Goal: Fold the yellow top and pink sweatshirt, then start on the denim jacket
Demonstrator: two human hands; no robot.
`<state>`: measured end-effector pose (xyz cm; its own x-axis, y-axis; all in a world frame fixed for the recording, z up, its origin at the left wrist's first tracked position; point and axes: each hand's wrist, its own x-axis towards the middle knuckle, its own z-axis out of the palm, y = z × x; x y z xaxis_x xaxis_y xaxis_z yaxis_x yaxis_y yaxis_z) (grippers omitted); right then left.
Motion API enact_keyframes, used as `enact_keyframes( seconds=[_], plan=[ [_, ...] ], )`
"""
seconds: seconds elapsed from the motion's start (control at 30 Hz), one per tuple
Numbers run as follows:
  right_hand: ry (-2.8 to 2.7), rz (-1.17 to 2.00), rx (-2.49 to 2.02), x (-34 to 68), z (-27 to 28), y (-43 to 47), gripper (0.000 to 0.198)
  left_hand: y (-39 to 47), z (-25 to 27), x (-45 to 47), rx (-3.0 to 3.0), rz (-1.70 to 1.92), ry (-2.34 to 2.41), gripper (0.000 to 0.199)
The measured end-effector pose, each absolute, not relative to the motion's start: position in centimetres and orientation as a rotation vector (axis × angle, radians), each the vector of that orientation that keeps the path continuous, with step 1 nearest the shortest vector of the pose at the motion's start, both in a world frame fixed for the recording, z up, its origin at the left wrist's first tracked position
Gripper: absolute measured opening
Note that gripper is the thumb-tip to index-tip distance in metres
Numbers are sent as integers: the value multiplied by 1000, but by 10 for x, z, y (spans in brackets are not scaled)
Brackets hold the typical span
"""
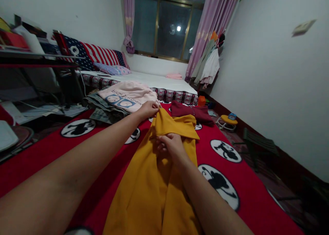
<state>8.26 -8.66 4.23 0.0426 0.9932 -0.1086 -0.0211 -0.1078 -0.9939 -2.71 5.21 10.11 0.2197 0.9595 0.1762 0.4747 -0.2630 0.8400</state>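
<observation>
A mustard-yellow garment (146,180) lies lengthwise on the red blanket (102,156), its upper part turned over on itself; the exact kind of garment is not clear. My left hand (149,110) pinches the far left corner of the turned-over part. Nearer to me, my right hand (171,145) grips the lower edge of that flap, fingers curled under the cloth. Just beyond the garment is a folded dark red garment (192,112). To the left of my left hand sits a pile with a pale pink printed top (131,94) over jeans (102,109).
A second bed (151,79) with pillows stands under the window. On the left is a cluttered desk (38,60). Along the right wall are a yellow round stool (228,120) and a dark folding stool (259,142). Clothes (209,65) hang by the curtain.
</observation>
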Motion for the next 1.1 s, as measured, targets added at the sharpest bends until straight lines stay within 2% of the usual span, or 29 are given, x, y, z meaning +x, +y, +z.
enact_keyframes(
  seconds=[0.1, 0.2, 0.27, 0.33, 0.4, 0.53, 0.6, 0.7, 0.8, 1.0, 1.1],
  plan=[
    [-1393, 1275, -1457, 84, 41, -87, 16, 46, 84, -30, 1929, 998, 1524, 20],
    [-1579, 694, -1635, 105, 51, -83, 27, 30, 64, -34, 2085, 959, 1660, 42],
    [-1505, 263, -1768, 129, 59, -79, 24, 14, 55, -35, 2124, 859, 1687, 57],
    [-1395, 4, -1916, 155, 61, -76, 23, -2, 50, -33, 2149, 779, 1684, 63],
    [-1338, -115, -2058, 178, 56, -74, 33, -16, 46, -31, 2199, 752, 1653, 62],
    [-1261, -59, -2271, 210, 34, -68, 54, -26, 41, -30, 2263, 757, 1595, 52],
    [-1230, 32, -2259, 219, 25, -65, 56, -26, 40, -32, 2266, 728, 1605, 45],
    [-1170, 205, -2078, 228, 17, -62, 42, -25, 39, -35, 2292, 734, 1585, 39],
    [-1069, 292, -1868, 233, 17, -59, 26, -23, 36, -34, 2344, 868, 1431, 44],
    [-393, 245, -1194, 237, 52, -53, 15, -23, 20, -26, 2456, 1038, 1122, 68],
    [-203, 195, -996, 239, 73, -55, 15, -26, 13, -23, 2562, 940, 1017, 65]
  ],
)
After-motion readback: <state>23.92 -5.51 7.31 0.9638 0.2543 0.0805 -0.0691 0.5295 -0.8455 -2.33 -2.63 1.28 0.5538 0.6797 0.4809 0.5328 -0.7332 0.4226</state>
